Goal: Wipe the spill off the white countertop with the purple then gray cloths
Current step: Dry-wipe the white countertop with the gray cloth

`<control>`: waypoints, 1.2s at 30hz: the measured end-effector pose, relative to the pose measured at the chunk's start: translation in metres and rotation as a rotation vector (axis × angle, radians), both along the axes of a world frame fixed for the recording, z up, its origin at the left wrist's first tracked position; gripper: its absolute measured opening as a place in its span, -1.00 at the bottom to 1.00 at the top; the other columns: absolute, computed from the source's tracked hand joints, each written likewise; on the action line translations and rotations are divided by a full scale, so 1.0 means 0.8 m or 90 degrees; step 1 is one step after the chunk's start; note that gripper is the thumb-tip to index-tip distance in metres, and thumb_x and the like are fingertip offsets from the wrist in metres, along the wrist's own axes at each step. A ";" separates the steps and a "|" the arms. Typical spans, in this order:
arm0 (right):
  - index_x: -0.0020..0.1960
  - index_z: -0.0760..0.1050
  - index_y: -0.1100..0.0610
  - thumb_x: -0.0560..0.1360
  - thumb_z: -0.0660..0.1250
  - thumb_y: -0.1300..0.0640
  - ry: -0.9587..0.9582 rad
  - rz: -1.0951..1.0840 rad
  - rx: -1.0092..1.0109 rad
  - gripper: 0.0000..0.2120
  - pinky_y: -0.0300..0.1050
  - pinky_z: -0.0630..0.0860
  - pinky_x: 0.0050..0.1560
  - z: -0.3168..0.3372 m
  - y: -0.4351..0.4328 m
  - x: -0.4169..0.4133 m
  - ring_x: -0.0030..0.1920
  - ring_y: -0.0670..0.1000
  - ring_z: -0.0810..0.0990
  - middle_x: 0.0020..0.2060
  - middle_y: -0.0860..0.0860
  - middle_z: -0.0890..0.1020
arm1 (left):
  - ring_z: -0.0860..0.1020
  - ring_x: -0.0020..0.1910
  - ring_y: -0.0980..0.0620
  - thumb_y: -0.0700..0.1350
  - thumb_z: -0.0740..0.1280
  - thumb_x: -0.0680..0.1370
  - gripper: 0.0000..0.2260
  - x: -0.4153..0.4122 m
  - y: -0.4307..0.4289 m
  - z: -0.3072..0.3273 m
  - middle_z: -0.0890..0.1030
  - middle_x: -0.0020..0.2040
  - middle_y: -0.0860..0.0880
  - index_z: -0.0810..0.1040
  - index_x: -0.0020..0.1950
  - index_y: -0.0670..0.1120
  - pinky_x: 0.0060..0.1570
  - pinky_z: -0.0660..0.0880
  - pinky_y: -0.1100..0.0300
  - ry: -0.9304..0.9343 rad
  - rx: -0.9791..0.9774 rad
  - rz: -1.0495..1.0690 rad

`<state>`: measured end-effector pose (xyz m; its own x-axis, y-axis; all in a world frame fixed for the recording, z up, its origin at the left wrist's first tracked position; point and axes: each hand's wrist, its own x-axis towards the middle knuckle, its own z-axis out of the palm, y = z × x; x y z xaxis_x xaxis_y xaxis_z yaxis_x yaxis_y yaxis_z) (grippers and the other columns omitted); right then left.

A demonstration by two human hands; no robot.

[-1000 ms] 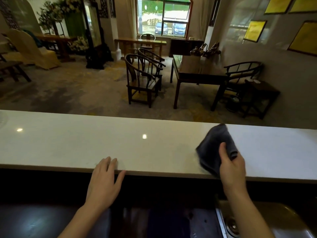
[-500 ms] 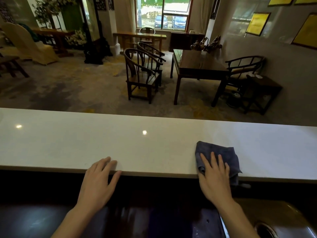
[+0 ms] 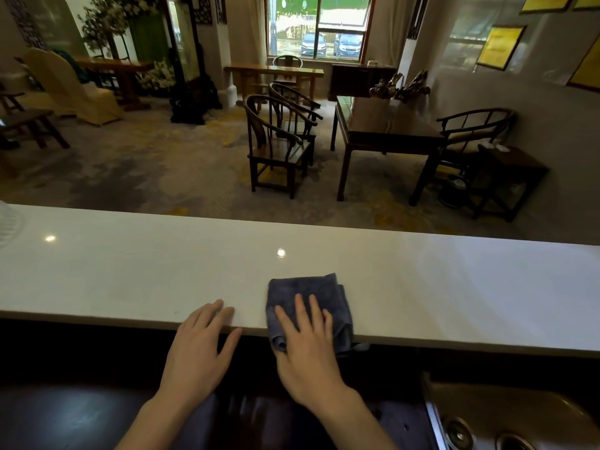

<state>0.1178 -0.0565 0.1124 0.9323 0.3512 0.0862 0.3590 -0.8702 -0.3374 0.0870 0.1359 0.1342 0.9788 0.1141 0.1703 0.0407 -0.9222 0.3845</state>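
A folded dark gray-blue cloth (image 3: 305, 292) lies flat at the near edge of the long white countertop (image 3: 454, 280), with one corner hanging over the edge. My right hand (image 3: 308, 342) presses down on it, fingers spread flat over the cloth. My left hand (image 3: 199, 345) rests palm down on the counter's near edge just left of the cloth, fingers apart and holding nothing. No purple cloth is in view, and I cannot make out a spill on the glossy surface.
A metal sink (image 3: 506, 423) sits below the counter at the lower right. A dark lower worktop (image 3: 65, 414) runs under my arms. Beyond the counter are wooden chairs (image 3: 276, 144) and a dark table (image 3: 380, 125).
My right hand laid the lifted cloth flat on the counter, then slid it left along the near edge toward my left hand. The left hand stayed on the edge.
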 end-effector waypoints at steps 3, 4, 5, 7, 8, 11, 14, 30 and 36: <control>0.63 0.04 -0.05 0.58 0.13 -0.02 0.006 0.059 0.035 -0.36 0.24 -0.32 0.55 0.000 0.034 -0.005 0.61 0.20 -0.25 0.65 0.12 -0.09 | 0.41 0.42 -0.09 -0.02 0.35 0.55 -0.57 0.000 0.004 -0.003 0.48 0.43 -0.10 0.48 0.38 -0.15 0.42 0.31 -0.01 0.019 -0.022 -0.006; 0.63 0.06 -0.04 0.58 0.13 -0.01 0.007 0.080 0.047 -0.36 0.22 -0.34 0.54 0.000 0.044 -0.006 0.62 0.20 -0.24 0.65 0.11 -0.08 | 0.40 0.43 -0.08 -0.07 0.36 0.54 -0.55 0.001 0.006 -0.004 0.47 0.44 -0.10 0.45 0.41 -0.16 0.44 0.29 0.01 0.028 -0.036 -0.012; 0.63 0.07 -0.04 0.58 0.13 -0.01 0.007 0.099 0.054 -0.37 0.19 -0.36 0.52 0.000 0.053 -0.006 0.62 0.19 -0.24 0.65 0.10 -0.07 | 0.40 0.43 -0.06 -0.12 0.37 0.52 -0.53 0.001 0.007 -0.004 0.46 0.44 -0.10 0.43 0.42 -0.15 0.44 0.28 0.04 0.032 -0.060 -0.017; 0.63 0.06 -0.03 0.59 0.12 0.00 0.004 0.130 0.052 -0.38 0.15 -0.41 0.50 -0.001 0.067 -0.002 0.62 0.17 -0.25 0.65 0.08 -0.07 | 0.42 0.39 0.01 -0.20 0.37 0.47 -0.48 0.000 0.010 -0.003 0.48 0.42 -0.06 0.41 0.44 -0.11 0.39 0.31 0.15 0.023 -0.124 -0.012; 0.63 0.06 -0.03 0.60 0.12 0.01 0.004 0.139 0.045 -0.38 0.15 -0.43 0.49 -0.001 0.071 0.003 0.62 0.16 -0.26 0.65 0.07 -0.08 | 0.43 0.38 0.05 -0.21 0.37 0.46 -0.46 0.000 0.010 -0.003 0.48 0.42 -0.03 0.40 0.45 -0.09 0.35 0.31 0.20 0.017 -0.146 -0.003; 0.63 0.04 -0.05 0.61 0.12 0.01 -0.004 0.147 0.013 -0.39 0.16 -0.42 0.51 -0.001 0.079 0.023 0.62 0.14 -0.25 0.65 0.06 -0.07 | 0.40 0.42 0.06 -0.18 0.38 0.48 -0.42 -0.001 0.011 -0.007 0.41 0.47 0.00 0.33 0.49 -0.08 0.34 0.32 0.22 0.008 -0.149 0.018; 0.62 0.04 -0.07 0.60 0.14 0.01 0.000 0.142 -0.018 -0.38 0.19 -0.40 0.52 0.002 0.089 0.048 0.62 0.15 -0.22 0.65 0.06 -0.05 | 0.36 0.46 0.01 -0.14 0.38 0.49 -0.40 0.001 0.010 -0.010 0.36 0.51 -0.03 0.29 0.51 -0.12 0.37 0.35 0.14 0.010 -0.124 0.027; 0.57 0.18 -0.08 0.63 0.13 0.00 -0.032 0.009 -0.064 -0.49 0.35 -0.30 0.52 0.009 0.048 0.159 0.63 0.13 -0.06 0.64 0.01 0.08 | 0.51 0.34 -0.14 -0.14 0.45 0.45 -0.57 0.001 0.007 -0.015 0.50 0.39 -0.17 0.55 0.31 -0.14 0.31 0.43 0.04 -0.003 0.014 0.011; 0.59 0.15 -0.11 0.67 0.08 0.02 -0.008 -0.085 -0.065 -0.51 0.29 -0.32 0.52 0.012 -0.025 0.176 0.63 0.10 -0.09 0.64 -0.02 0.07 | 0.51 0.34 -0.18 -0.16 0.47 0.44 -0.55 0.001 0.003 -0.013 0.50 0.40 -0.18 0.55 0.32 -0.17 0.32 0.44 -0.02 0.004 0.017 0.020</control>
<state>0.2584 -0.0766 0.1219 0.9702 0.2321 0.0688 0.2420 -0.9400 -0.2405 0.0874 0.1385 0.1235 0.9757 0.1410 0.1677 0.0727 -0.9304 0.3594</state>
